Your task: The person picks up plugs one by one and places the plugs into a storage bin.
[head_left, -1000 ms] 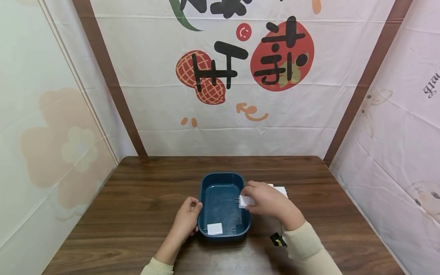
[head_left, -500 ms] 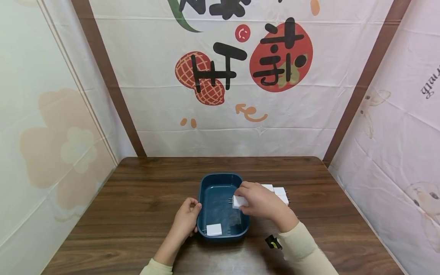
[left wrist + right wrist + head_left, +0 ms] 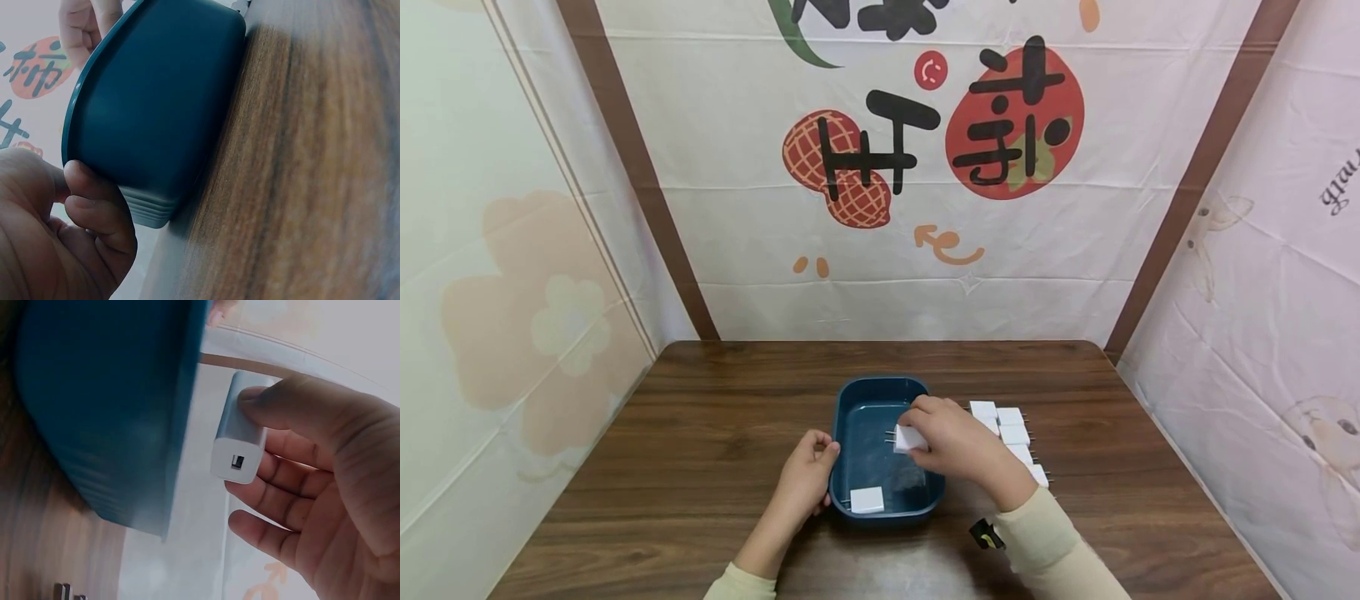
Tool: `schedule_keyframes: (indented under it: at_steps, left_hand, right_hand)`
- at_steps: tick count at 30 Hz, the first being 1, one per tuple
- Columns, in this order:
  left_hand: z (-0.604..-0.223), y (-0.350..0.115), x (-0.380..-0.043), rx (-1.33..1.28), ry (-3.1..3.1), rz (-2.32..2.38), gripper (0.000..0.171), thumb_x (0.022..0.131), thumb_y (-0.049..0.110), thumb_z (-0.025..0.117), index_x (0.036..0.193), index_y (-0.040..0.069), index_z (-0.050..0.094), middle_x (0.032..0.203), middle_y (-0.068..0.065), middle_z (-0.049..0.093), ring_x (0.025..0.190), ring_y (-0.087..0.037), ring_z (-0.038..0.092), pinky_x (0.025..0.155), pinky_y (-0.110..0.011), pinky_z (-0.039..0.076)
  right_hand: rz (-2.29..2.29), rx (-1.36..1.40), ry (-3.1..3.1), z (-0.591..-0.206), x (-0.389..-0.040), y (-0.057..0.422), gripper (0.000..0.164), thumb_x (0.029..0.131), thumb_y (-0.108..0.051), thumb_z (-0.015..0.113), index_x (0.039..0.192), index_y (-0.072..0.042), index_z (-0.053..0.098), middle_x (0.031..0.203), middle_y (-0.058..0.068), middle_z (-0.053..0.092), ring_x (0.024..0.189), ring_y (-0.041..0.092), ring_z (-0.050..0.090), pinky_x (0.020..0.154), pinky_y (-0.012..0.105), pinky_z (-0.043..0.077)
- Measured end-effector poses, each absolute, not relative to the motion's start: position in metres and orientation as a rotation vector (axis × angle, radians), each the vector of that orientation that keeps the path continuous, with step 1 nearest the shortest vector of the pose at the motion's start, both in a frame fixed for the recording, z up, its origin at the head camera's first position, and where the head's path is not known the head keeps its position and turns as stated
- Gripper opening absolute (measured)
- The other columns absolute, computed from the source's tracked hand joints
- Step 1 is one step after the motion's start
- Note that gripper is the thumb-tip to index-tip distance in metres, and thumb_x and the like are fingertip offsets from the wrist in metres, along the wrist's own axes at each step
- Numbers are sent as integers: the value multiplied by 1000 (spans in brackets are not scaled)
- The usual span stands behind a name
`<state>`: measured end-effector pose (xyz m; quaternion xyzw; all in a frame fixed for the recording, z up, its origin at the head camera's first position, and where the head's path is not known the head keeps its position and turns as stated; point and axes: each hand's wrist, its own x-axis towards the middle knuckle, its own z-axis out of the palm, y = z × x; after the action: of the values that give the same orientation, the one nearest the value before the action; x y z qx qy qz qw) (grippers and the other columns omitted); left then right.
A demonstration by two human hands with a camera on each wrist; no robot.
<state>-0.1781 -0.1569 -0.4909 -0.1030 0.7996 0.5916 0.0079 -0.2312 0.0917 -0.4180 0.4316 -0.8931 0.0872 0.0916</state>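
Observation:
A dark blue rectangular bin [image 3: 880,518] stands on the table before me. My left hand [image 3: 808,473] grips its left rim, with curled fingers against the outer wall in the left wrist view. Over the bin's right part, my right hand [image 3: 958,448] pinches a white plug-in charger [image 3: 910,438] whose prongs point left. The right wrist view shows the USB port end of this charger [image 3: 239,456], with the thumb on one broad side and fingers on the other. Another white charger [image 3: 867,500] lies on the bin floor at the near left corner.
Several white chargers [image 3: 1014,435] lie grouped on the wooden table [image 3: 737,400] right of the bin, partly hidden by my right hand and forearm. A small black item with a yellow mark [image 3: 987,534] shows beside the right sleeve. Printed cloth walls [image 3: 737,250] surround the table.
My right hand has moved left with the charger, from the right rim to farther over the bin. More chargers on the table show behind it. The left hand stays put.

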Motion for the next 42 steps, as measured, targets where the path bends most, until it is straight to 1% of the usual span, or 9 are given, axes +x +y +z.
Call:
schedule_keyframes:
  at_steps: [8, 13, 16, 23, 33, 42]
  left_hand:
    - [-492, -157, -179, -322, 2501, 1843, 18, 109, 24, 49, 118, 8, 50, 68, -8, 56, 40, -17, 47, 35, -27, 37]
    - [-491, -157, -179, -327, 2509, 1831, 18, 109, 24, 49, 118, 8, 51, 69, -9, 57, 40, -18, 48, 35, -27, 38]
    - [-492, -158, -179, -330, 2512, 1827, 18, 109, 25, 49, 118, 9, 51, 68, -8, 57, 40, -18, 48, 35, -27, 38]
    - [-495, -158, -180, -330, 2510, 1830, 18, 109, 24, 49, 118, 9, 51, 68, -8, 56, 40, -18, 48, 35, -27, 38]
    - [-496, -158, -180, -331, 2506, 1838, 18, 109, 24, 50, 118, 9, 51, 69, -11, 58, 39, -18, 47, 35, -28, 37]
    - [-494, -158, -180, -329, 2517, 1815, 18, 109, 24, 49, 119, 9, 51, 70, -13, 58, 39, -18, 47, 35, -27, 37]
  right_hand:
    - [290, 1281, -2663, -425, -231, 81, 39, 91, -28, 78, 126, -15, 69, 117, -2, 64, 98, 13, 57, 88, 32, 54]
    - [300, 1285, -2646, -430, -231, 76, 39, 92, -27, 78, 128, -15, 68, 118, -1, 64, 98, 13, 59, 85, 29, 56]
    - [299, 1301, -2618, -434, -232, 73, 39, 92, -27, 77, 127, -13, 68, 117, 1, 64, 97, 14, 60, 83, 29, 56]
    - [321, 1302, -2637, -441, -231, 66, 38, 93, -27, 77, 127, -13, 68, 115, -1, 63, 99, 13, 60, 87, 29, 56]
    - [315, 1330, -2631, -451, -228, 56, 39, 92, -30, 78, 126, -12, 69, 116, 0, 64, 99, 12, 60, 82, 25, 56]
    - [268, 1328, -2637, -459, -226, 49, 40, 90, -30, 80, 125, -14, 70, 115, -2, 64, 100, 11, 59, 84, 26, 55]
